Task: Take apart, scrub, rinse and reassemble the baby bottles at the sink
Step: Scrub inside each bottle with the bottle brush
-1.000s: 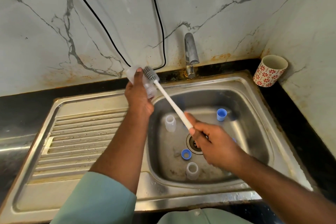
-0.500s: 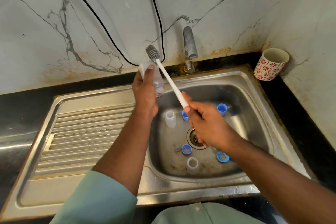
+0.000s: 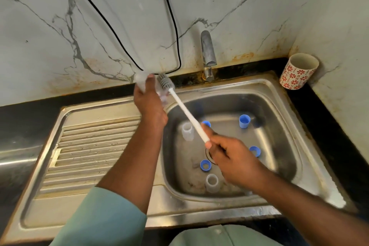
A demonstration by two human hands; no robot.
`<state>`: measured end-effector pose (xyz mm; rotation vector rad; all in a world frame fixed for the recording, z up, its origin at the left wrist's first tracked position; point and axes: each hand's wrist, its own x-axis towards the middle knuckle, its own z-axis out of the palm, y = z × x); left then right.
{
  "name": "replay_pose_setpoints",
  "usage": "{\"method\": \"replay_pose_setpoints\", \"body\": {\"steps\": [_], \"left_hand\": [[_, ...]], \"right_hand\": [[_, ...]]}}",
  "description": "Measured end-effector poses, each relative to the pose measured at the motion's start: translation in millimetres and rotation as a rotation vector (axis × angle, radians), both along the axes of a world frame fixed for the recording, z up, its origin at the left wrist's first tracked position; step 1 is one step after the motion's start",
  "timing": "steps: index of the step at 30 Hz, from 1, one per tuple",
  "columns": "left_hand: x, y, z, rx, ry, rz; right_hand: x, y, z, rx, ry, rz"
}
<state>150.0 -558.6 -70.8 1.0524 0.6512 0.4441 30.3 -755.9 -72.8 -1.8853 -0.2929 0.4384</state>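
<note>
**Brush Beside the Bottle, Not Yet Inside**

The left hand (image 3: 150,104) holds a clear baby bottle (image 3: 142,83) up over the back left corner of the sink (image 3: 279,94). Its fingers are curled round the bottle. The bottle is blurry and partly hidden by the hand, so I cannot tell which way its open mouth points.

The right hand (image 3: 231,158) grips the bottom end of a bottle brush (image 3: 185,112), with its fingers wrapped round the white handle. The long handle slants up and away to the left. The gray bristle head (image 3: 165,84) sits just beside the bottle, on its right side, very close to the left hand's fingertips. It looks to be outside the bottle.

So the next move likely turns on this: the brush head must line up with the bottle's mouth before it can slide in. The left hand is the nearer one to tip the bottle.

Down in the sink lie two more clear bottles (image 3: 187,131), a blue cap (image 3: 244,121) and some blue rings (image 3: 205,165). The tap (image 3: 208,54) shows no water.
</note>
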Motion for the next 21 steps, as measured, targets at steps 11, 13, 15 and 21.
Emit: {"method": "replay_pose_setpoints", "body": {"steps": [11,13,15,21], "left_hand": [[1,-26,-7,-0.069,0.060,-0.144],[3,-27,-3,-0.161,0.053,-0.060],[6,-13,0,-0.218,0.027,0.049],[-5,-29,-8,-0.148,0.088,-0.077]], "right_hand": [[24,1,-9,-0.037,-0.058,-0.122],[25,4,-8,-0.049,-0.073,-0.095],[5,-3,-6,-0.018,-0.061,-0.039],[24,3,-6,-0.067,-0.042,-0.097]]}}
